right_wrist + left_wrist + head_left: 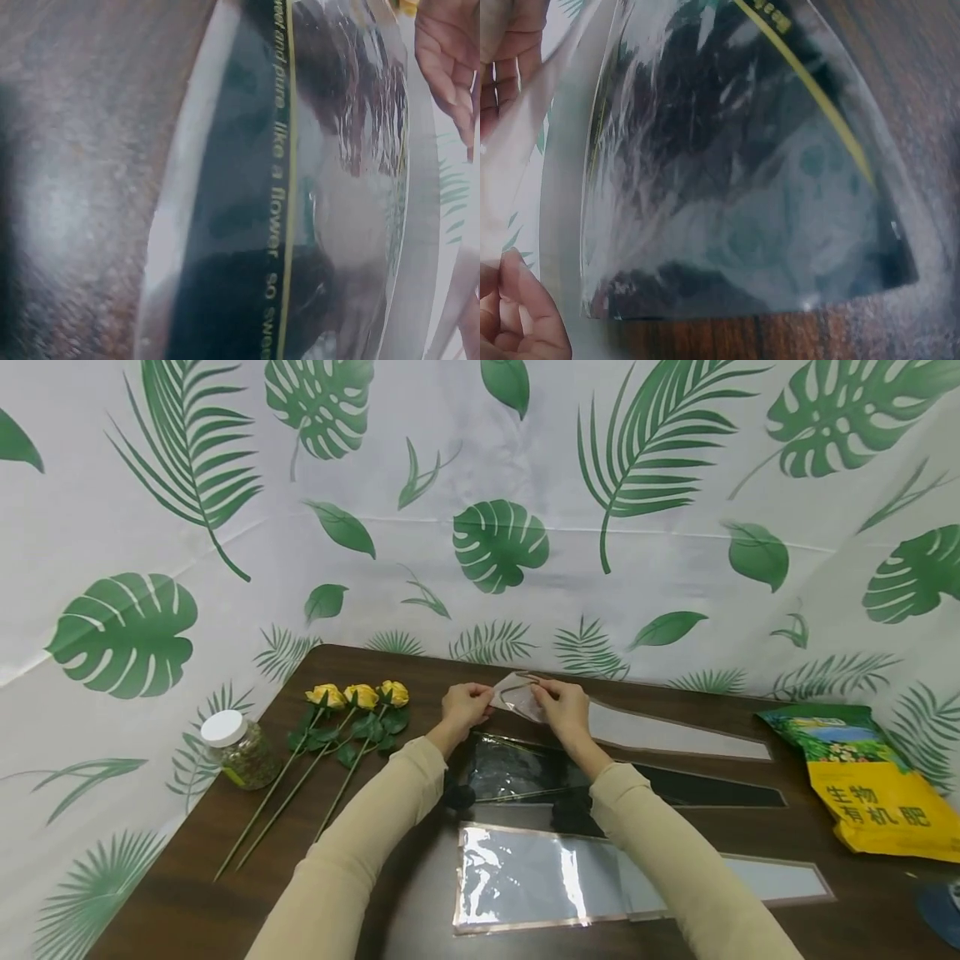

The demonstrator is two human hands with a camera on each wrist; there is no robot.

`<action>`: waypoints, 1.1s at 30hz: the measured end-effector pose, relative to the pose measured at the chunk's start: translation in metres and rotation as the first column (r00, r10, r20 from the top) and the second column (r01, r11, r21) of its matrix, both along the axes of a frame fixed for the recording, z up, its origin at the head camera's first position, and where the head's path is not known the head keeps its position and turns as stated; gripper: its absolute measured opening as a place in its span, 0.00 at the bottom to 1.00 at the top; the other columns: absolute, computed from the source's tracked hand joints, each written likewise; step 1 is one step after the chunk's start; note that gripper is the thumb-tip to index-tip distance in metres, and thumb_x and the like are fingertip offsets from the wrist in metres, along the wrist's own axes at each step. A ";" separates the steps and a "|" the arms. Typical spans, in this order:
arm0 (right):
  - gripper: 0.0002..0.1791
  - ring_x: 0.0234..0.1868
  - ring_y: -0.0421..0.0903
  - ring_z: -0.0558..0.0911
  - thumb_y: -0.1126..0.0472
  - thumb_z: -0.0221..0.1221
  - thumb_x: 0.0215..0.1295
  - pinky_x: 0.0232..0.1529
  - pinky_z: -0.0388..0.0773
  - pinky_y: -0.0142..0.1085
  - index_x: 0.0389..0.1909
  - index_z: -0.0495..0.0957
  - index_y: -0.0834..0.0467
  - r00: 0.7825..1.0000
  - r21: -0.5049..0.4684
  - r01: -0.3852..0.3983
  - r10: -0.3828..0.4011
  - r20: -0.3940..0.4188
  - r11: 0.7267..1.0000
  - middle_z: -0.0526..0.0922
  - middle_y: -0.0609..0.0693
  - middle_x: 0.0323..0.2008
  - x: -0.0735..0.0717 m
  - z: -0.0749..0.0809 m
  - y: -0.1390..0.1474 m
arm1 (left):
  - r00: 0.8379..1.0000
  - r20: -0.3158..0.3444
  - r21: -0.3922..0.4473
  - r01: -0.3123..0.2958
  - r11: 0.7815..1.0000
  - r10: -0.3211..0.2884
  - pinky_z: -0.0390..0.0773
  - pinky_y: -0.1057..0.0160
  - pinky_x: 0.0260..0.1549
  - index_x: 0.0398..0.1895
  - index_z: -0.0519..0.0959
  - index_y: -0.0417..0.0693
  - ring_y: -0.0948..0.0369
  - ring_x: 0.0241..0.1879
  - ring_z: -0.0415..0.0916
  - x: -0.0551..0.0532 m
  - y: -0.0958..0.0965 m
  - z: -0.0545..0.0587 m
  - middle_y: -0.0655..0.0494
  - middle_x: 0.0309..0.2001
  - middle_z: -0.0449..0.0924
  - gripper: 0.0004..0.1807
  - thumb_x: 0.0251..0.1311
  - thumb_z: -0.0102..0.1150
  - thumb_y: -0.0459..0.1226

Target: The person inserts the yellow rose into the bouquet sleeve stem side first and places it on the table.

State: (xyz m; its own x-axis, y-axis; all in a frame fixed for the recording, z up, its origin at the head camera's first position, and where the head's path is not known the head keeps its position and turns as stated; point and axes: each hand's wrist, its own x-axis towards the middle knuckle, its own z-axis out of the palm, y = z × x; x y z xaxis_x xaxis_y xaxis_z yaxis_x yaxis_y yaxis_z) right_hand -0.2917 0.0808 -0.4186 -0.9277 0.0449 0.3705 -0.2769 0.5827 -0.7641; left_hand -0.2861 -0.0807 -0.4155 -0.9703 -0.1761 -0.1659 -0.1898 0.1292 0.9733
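My left hand (pixel 465 703) and right hand (pixel 566 710) pinch the wide open end of a white flower sleeve (pixel 517 697) with a clear side. Its narrow white tail (pixel 675 731) runs right along the table. In the left wrist view my left hand's fingers (pixel 529 304) are at the lower left. Below my hands lies a black flower sleeve (pixel 705 787) with a clear front and yellow lettering (pixel 276 187). Nearer the person, a second white sleeve (pixel 540 877) lies flat under my right forearm. Glare hides part of the film.
Three yellow roses (pixel 362 696) with long stems lie on the left of the dark wooden table (pixel 187 893). A white-lidded jar (pixel 251 760) stands beside them. At right lies a yellow and green bag (pixel 870 802). A leaf-patterned cloth (pixel 420 568) hangs behind.
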 end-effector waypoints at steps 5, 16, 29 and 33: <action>0.12 0.26 0.47 0.82 0.60 0.62 0.62 0.26 0.72 0.25 0.39 0.84 0.65 0.999 -0.042 0.011 -0.009 0.033 0.999 0.86 0.60 0.28 0.004 0.000 0.006 | 0.998 -0.011 0.023 0.057 0.998 -0.056 0.79 0.72 0.23 0.40 0.81 0.33 0.68 0.20 0.75 0.000 0.003 0.005 0.50 0.25 0.81 0.10 0.62 0.56 0.33; 0.12 0.27 0.46 0.83 0.60 0.61 0.63 0.24 0.69 0.20 0.39 0.84 0.66 0.999 -0.066 0.006 -0.004 0.042 0.998 0.85 0.61 0.29 0.001 0.003 0.010 | 0.963 -0.006 -0.164 0.263 0.951 -0.268 0.78 0.52 0.48 0.54 0.75 0.33 0.44 0.49 0.77 0.045 -0.090 0.031 0.36 0.47 0.78 0.17 0.67 0.51 0.35; 0.11 0.22 0.35 0.78 0.61 0.61 0.62 0.23 0.68 0.18 0.37 0.84 0.67 0.999 -0.075 0.002 0.001 0.043 0.997 0.85 0.62 0.27 0.003 0.002 0.006 | 0.969 0.093 -0.479 0.245 0.843 -0.229 0.82 0.59 0.37 0.46 0.76 0.31 0.50 0.38 0.81 0.106 -0.188 0.020 0.40 0.37 0.81 0.13 0.63 0.55 0.34; 0.12 0.23 0.40 0.80 0.61 0.61 0.63 0.22 0.67 0.18 0.37 0.84 0.67 0.999 -0.080 -0.001 0.006 0.051 0.997 0.85 0.62 0.27 0.004 0.001 0.004 | 0.979 0.083 -0.555 0.200 0.808 -0.185 0.81 0.61 0.31 0.43 0.78 0.33 0.53 0.33 0.82 0.107 -0.189 0.012 0.41 0.35 0.82 0.12 0.61 0.58 0.34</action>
